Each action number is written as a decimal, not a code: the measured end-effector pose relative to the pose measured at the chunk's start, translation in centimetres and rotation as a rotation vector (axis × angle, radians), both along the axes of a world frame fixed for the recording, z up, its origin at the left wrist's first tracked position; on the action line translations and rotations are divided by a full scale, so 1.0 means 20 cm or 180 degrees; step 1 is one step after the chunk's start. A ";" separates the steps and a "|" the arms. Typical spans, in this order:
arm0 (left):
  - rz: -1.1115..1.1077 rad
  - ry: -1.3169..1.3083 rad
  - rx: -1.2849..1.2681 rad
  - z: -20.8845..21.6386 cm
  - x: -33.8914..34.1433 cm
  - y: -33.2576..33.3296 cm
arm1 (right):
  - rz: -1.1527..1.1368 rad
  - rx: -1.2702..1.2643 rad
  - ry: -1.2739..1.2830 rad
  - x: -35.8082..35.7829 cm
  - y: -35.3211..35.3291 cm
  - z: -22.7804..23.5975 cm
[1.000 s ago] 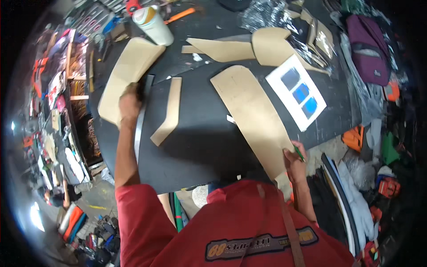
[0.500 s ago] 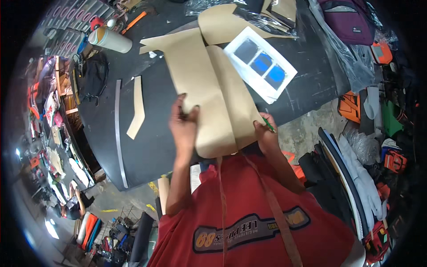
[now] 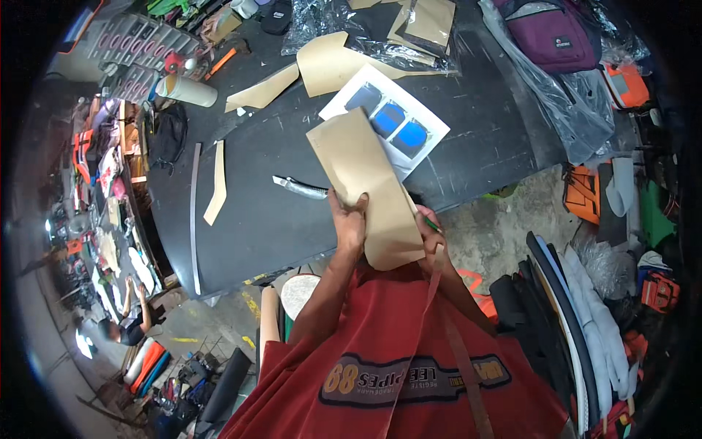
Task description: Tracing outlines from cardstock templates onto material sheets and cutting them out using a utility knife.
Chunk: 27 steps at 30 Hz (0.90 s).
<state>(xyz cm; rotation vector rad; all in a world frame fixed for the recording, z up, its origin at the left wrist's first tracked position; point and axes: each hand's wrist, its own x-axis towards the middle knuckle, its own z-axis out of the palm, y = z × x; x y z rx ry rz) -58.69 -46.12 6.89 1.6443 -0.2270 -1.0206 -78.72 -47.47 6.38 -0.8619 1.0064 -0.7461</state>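
Note:
A long brown paper piece (image 3: 373,194), doubled over or stacked along its right edge, slants from the black table toward my body. My left hand (image 3: 349,223) grips its left edge, thumb on top and fingers at the side. My right hand (image 3: 430,228) pinches its right edge and also holds a green pen (image 3: 432,224), partly hidden by the fingers. Beside my left fingertips lies a silver cutter knife (image 3: 301,188). Under the paper's far end rests a white sheet (image 3: 435,124) printed with blue shapes.
Other brown paper pieces (image 3: 322,66) lie farther back beside clear plastic. At left are a metal ruler (image 3: 195,227) and a narrow bent paper strip (image 3: 217,183). A white tumbler (image 3: 186,91) and purple bag (image 3: 556,36) sit at the far sides. Another person (image 3: 131,322) works at lower left.
The opened brown paper panels have come together into one narrower stack, pulled nearer and to the right. The cutter knife is now uncovered. My left hand has closed on the paper's edge.

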 end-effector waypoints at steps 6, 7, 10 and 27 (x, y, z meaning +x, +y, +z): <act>-0.0459 -0.0630 -0.0021 -0.08 -0.11 -0.15 | -0.0147 0.0817 -0.0001 -0.12 -0.15 0.03; -0.0853 -0.0828 0.0162 -0.06 -0.14 -0.21 | -0.0316 0.0610 0.0170 -0.20 -0.16 -0.06; -0.1535 -0.1754 0.0353 0.04 0.11 -0.36 | -0.0359 0.0465 0.0594 -0.31 -0.24 0.00; -0.1659 -0.3407 0.0320 -0.14 1.57 -1.29 | -0.1887 0.0970 0.0717 -0.55 -0.17 0.25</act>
